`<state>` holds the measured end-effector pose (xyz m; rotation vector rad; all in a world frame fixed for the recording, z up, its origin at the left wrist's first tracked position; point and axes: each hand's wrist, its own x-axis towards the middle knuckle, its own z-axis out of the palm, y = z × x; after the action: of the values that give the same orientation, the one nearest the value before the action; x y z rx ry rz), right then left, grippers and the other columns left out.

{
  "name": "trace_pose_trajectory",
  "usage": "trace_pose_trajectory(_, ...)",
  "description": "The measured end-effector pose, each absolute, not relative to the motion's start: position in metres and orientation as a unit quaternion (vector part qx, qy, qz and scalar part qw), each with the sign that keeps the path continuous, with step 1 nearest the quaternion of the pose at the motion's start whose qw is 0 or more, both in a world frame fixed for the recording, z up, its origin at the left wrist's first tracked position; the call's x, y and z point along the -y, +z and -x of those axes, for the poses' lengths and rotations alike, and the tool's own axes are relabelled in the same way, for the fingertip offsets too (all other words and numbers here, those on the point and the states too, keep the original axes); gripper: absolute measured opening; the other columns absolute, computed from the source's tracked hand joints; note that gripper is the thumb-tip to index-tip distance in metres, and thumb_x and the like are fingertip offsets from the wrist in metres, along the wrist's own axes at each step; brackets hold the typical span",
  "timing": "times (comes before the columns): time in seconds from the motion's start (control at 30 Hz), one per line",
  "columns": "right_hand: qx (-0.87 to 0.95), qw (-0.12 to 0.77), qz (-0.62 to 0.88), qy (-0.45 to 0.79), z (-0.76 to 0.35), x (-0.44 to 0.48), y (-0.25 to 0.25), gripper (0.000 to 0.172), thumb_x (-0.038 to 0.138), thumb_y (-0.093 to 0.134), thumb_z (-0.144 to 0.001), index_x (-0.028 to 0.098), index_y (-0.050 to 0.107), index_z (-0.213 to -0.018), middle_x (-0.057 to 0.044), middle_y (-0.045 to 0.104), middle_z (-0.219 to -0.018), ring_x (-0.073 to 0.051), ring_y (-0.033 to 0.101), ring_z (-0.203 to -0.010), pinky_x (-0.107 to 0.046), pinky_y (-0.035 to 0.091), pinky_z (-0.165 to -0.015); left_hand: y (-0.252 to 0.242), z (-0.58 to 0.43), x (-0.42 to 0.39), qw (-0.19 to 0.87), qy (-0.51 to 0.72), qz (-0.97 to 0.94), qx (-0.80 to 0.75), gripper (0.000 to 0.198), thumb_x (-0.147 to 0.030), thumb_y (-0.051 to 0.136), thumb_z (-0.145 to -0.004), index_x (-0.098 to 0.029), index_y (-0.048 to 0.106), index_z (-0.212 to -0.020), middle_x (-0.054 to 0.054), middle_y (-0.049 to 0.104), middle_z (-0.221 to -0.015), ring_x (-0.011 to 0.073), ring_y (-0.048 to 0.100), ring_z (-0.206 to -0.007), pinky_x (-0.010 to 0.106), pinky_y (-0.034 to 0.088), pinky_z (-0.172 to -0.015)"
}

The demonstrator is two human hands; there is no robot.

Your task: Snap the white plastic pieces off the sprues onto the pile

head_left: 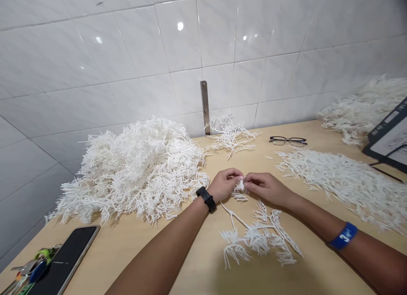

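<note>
- The left hand (224, 185) and the right hand (265, 188) meet near the middle of the frame, their fingertips closed from either side on a small white bristly sprig (240, 187); both grips are pinching it, with no gap visible between them.
- The sprig sits directly between the two hands, and neither hand is clearly nearer. Its frayed end trails down toward the lower part of the frame, while its upper part is partly hidden by the fingers.
- A black watch (206, 198) circles the left wrist, and a blue wristband (344, 235) circles the right forearm.
- A larger branched white piece (257, 237) lies on the worktop (190, 261) just below the hands, not touching them. Its long axis runs from upper left to lower right, and its bare stem points up toward the left hand, while its bushier part sits closer to the right forearm.
- A big white heap of bristly strands (133, 172) fills the left-centre, beside the left hand.
- A flatter white spread (346, 180) lies to the right, with another heap (365, 108) at the upper right.
- A small loose bunch (232, 138) rests against the tiled wall (178, 40), below a metal strip (205, 106).
- Dark-framed glasses (288, 141) lie upper right of centre, and a dark board (389, 134) stands at the right edge.
- A smartphone (63, 261) and a colourful key bunch (32, 267) sit at the lower left.
</note>
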<state>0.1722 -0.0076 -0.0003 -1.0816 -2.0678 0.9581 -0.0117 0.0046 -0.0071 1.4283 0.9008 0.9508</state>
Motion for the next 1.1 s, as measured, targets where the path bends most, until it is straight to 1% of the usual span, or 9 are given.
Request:
trace_pose_trajectory(0.3,0.786,0.299,0.411,0.352,-0.174,0.007,0.0,0.035,0.043,0.047,-0.091,0.018,0.057,-0.069,0.0,0.054,-0.064,-0.014,0.047,-0.061,-0.026,0.036,-0.059,0.001,0.012,0.001,0.544,0.387,-0.638,-0.384,0.011,-0.022,0.059,-0.081,-0.012,0.063,-0.082,0.001,0.059,-0.074,0.01,0.05,-0.069,0.022,0.039,-0.068)
trace_pose_trajectory(0.4,0.783,0.3,0.408,0.361,-0.175,0.006,-0.001,0.036,0.044,0.047,-0.092,0.018,0.057,-0.07,-0.001,0.056,-0.065,-0.015,0.049,-0.062,-0.027,0.037,-0.06,0.002,0.011,0.001,0.545,0.383,-0.634,-0.392,0.011,-0.02,0.055,-0.083,-0.012,0.063,-0.083,0.001,0.059,-0.073,0.01,0.051,-0.068,0.023,0.04,-0.069)
trace_pose_trajectory(0.5,0.781,0.307,0.408,0.36,-0.176,0.005,-0.002,0.035,0.043,0.045,-0.092,0.018,0.056,-0.07,-0.001,0.057,-0.066,-0.015,0.051,-0.064,-0.027,0.038,-0.063,-0.001,0.011,0.0,0.546,0.387,-0.628,-0.397,0.013,-0.014,0.051,-0.083,-0.013,0.063,-0.086,0.002,0.063,-0.079,0.0096,0.052,-0.069,0.022,0.04,-0.069)
trace_pose_trajectory(0.6,0.777,0.316,0.421,0.345,-0.177,0.005,0.001,0.034,0.04,0.044,-0.093,0.018,0.054,-0.069,0.0,0.055,-0.063,-0.014,0.05,-0.063,-0.027,0.038,-0.064,-0.006,0.012,-0.003,0.541,0.386,-0.634,-0.394,0.015,-0.014,0.049,-0.083,-0.013,0.063,-0.089,0.003,0.064,-0.084,0.0085,0.051,-0.066,0.021,0.039,-0.065)
trace_pose_trajectory(0.7,0.779,0.315,0.439,0.318,-0.177,0.004,0.001,0.031,0.038,0.046,-0.091,0.018,0.057,-0.07,0.0,0.055,-0.063,-0.014,0.048,-0.062,-0.026,0.037,-0.062,-0.009,0.013,-0.005,0.518,0.376,-0.655,-0.402,0.017,-0.015,0.048,-0.083,-0.013,0.063,-0.09,0.001,0.06,-0.075,0.0074,0.046,-0.059,0.02,0.035,-0.057)
trace_pose_trajectory(0.8,0.783,0.313,0.443,0.305,-0.176,0.002,-0.003,0.026,0.038,0.049,-0.089,0.018,0.063,-0.081,-0.001,0.06,-0.071,-0.014,0.05,-0.064,-0.026,0.037,-0.061,-0.009,0.013,-0.004,0.509,0.379,-0.656,-0.408,0.016,-0.017,0.049,-0.083,-0.014,0.062,-0.092,-0.004,0.05,-0.061,0.0063,0.039,-0.052,0.019,0.03,-0.051)
trace_pose_trajectory(0.9,0.777,0.316,0.443,0.316,-0.177,0.0,-0.007,0.026,0.038,0.053,-0.087,0.019,0.064,-0.098,0.0,0.061,-0.072,-0.014,0.051,-0.063,-0.026,0.038,-0.06,-0.006,0.013,-0.002,0.542,0.393,-0.625,-0.401,0.017,-0.016,0.053,-0.082,-0.014,0.059,-0.097,-0.004,0.051,-0.061,0.0063,0.043,-0.052,0.019,0.033,-0.053)
trace_pose_trajectory(1.0,0.789,0.3,0.446,0.298,-0.177,0.001,-0.008,0.036,0.032,0.055,-0.084,0.02,0.059,-0.117,0.001,0.062,-0.073,-0.014,0.052,-0.061,-0.025,0.039,-0.059,-0.005,0.012,-0.001,0.574,0.405,-0.595,-0.391,0.023,-0.015,0.058,-0.079,-0.015,0.056,-0.101,-0.003,0.055,-0.065,0.0077,0.051,-0.057,0.019,0.038,-0.056)
trace_pose_trajectory(1.1,0.816,0.273,0.443,0.251,-0.177,0.002,-0.005,0.045,0.026,0.055,-0.081,0.02,0.055,-0.126,0.0,0.063,-0.075,-0.014,0.054,-0.06,-0.025,0.04,-0.058,-0.007,0.012,-0.003,0.588,0.417,-0.576,-0.386,0.02,-0.015,0.062,-0.077,-0.015,0.056,-0.096,-0.003,0.057,-0.065,0.0074,0.053,-0.057,0.019,0.039,-0.056)
